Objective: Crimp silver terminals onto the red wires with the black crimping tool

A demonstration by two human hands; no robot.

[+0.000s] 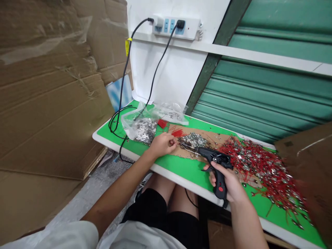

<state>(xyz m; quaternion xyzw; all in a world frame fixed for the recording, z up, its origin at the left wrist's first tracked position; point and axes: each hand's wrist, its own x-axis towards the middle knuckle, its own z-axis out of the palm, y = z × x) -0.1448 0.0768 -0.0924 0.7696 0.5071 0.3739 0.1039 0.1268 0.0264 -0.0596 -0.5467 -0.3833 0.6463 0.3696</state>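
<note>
On green bench (178, 167): near bag (145, 132), clear, bulging with silver parts. Left hand (163, 144) just beside it, fingers curled inward; cannot tell whether clamped on anything. Behind, far bag (172, 114), flatter, with fewer parts inside. Then red wires (177, 132) and loose heap (195, 139) of parts on cardboard. Gun (216, 157) above cardboard's edge, tip toward left hand, right hand (230, 181) clamped around grip. Far right, wide pile (264, 169) of wires and parts.

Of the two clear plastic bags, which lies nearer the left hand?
The left bag, close beside the left hand; the other bag lies farther back and to the right.
</note>
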